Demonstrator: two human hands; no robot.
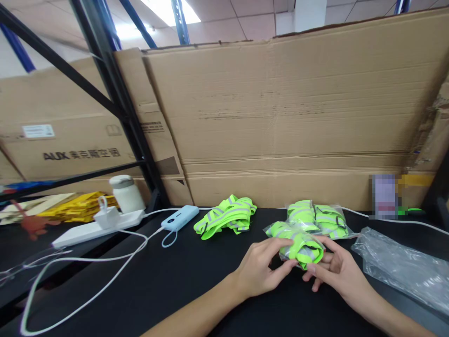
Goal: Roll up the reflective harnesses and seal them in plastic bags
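Observation:
Between my two hands is a folded neon-green reflective strap bundle point(304, 248) in a clear plastic bag. My left hand point(263, 264) grips the bag's left side with thumb and fingers. On the other side, my right hand point(336, 267) pinches the right edge, its thumb in front and some fingers underneath. Just behind lie two more bagged green bundles point(331, 220), side by side. Further left, a loose green reflective strap pile point(228, 216) rests unbagged on the black table point(196, 285).
Clear plastic bags point(407, 267) lie at the right. A light-blue power bank point(180, 218) with a white cable point(122, 276) sits left, near a white power strip point(87, 235) and a white bottle point(126, 194). Cardboard point(280, 112) walls the back; a black metal frame point(129, 117) stands left.

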